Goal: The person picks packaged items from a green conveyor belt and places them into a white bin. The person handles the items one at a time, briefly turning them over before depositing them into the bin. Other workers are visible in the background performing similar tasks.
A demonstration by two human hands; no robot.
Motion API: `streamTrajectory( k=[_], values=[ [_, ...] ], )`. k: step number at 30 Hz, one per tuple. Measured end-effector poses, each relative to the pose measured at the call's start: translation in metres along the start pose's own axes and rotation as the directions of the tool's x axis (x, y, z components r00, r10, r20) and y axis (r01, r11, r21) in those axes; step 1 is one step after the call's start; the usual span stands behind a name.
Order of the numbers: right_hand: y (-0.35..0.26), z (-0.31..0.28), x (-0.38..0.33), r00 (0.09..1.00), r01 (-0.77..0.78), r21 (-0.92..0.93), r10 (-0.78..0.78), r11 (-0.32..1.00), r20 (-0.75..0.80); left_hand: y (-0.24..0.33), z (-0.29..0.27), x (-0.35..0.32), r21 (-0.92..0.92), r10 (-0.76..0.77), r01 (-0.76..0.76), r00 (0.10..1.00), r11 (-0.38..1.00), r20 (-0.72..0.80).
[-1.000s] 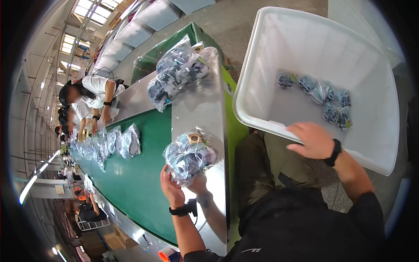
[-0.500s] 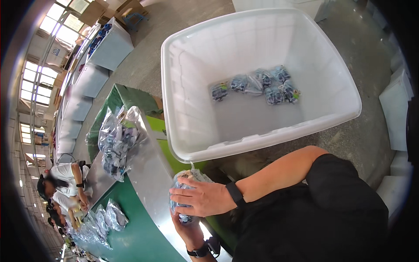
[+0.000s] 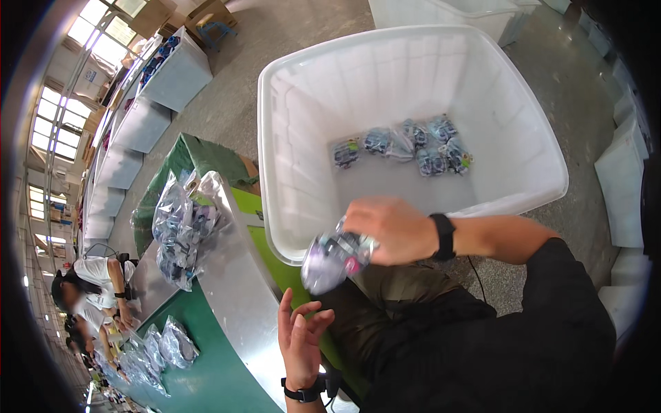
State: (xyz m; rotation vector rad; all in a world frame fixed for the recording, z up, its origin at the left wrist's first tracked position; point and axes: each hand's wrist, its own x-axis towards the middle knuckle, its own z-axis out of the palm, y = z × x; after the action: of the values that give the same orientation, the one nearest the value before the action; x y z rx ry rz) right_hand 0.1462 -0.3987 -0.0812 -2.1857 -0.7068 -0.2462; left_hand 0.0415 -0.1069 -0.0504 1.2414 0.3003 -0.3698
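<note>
My right hand (image 3: pixel 391 230) grips a clear plastic bag with a dark, patterned item inside (image 3: pixel 334 258); the item's kind cannot be made out. It hangs just outside the near left rim of a large white plastic bin (image 3: pixel 275 172). Below it, my left hand (image 3: pixel 303 337) holds nothing, palm turned up and fingers apart, over the metal edge of the table. On the bin's floor lie several similar bagged items (image 3: pixel 420 144), grouped toward the back.
A heap of bagged items (image 3: pixel 182 227) rests on the metal tabletop (image 3: pixel 231 258) at left. More bags (image 3: pixel 177 342) lie on the green conveyor belt (image 3: pixel 213 351), where co-workers (image 3: pixel 103 282) stand. White bins (image 3: pixel 175 72) line the far left; others (image 3: pixel 623 179) stand at right.
My right hand has lifted the bagged item away from my left hand, up and rightward to the bin's near rim. My left hand has let go and opened.
</note>
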Motion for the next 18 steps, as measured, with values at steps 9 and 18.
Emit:
streamTrajectory(
  k=[9,18],
  values=[
    [0.159,-0.017,-0.021,0.974,-0.202,-0.399,0.227,0.895,0.018,0.000,-0.056,-0.029,0.221,0.086,-0.028,0.963,0.975,-0.257],
    [0.184,-0.014,-0.096,0.703,-0.473,-0.335,0.578,0.815,0.415,0.005,-0.126,-0.068,0.300,0.140,-0.009,0.898,0.954,-0.417]
  ],
)
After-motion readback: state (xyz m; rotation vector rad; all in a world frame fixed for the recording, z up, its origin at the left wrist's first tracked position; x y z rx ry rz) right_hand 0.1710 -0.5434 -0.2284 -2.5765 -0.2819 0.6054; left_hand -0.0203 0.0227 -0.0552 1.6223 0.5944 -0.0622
